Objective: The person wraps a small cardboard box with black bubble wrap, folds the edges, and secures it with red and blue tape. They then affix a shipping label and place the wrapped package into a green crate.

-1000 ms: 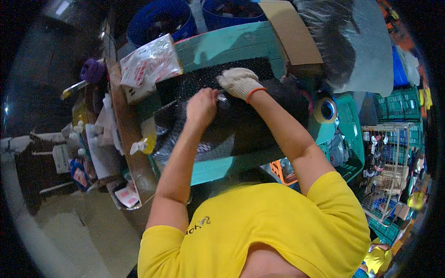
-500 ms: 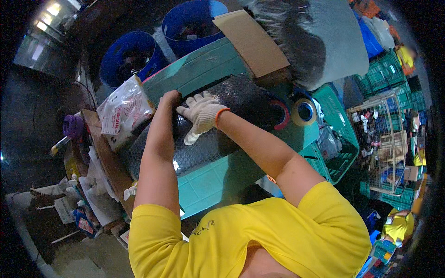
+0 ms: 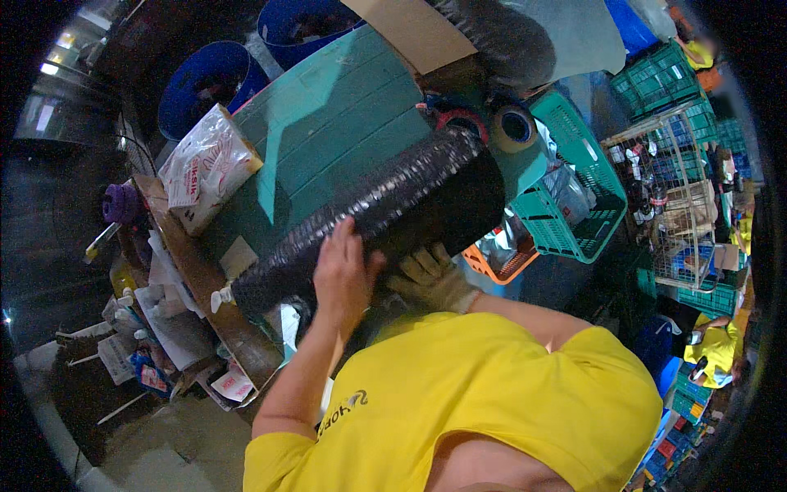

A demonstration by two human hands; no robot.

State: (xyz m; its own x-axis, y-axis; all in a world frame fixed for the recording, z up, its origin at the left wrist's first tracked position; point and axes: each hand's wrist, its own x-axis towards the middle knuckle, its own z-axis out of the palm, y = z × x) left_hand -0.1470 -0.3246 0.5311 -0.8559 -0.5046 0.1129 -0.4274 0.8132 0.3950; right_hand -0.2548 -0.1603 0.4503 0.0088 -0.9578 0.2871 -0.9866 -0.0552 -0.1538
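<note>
A thick black roll of bubble wrap [image 3: 373, 201] lies slantwise across the green tabletop [image 3: 328, 115], at its near edge. My bare left hand [image 3: 343, 275] rests against the roll's near side, fingers stretched out over the shiny wrap and slightly blurred. To the right, my gloved right hand [image 3: 428, 277] is at the dark lower side of the roll, close to my body. Its fingers point up toward the wrap and look spread, partly in shadow. Neither hand visibly grips anything. The roll's underside is hidden.
Tape rolls [image 3: 515, 128] stand by the roll's right end. Beyond are a green basket [image 3: 608, 176] and an orange basket [image 3: 502, 269]. A plastic-wrapped pack [image 3: 209, 168] lies at left, blue bins [image 3: 201, 90] and cardboard [image 3: 418, 33] behind. A person in yellow [image 3: 713, 353] is far right.
The bubble wrap has come toward my body, uncovering the green tabletop behind it. Both hands have drawn back nearer to me, the gloved one moving down and right to the roll's near side.
</note>
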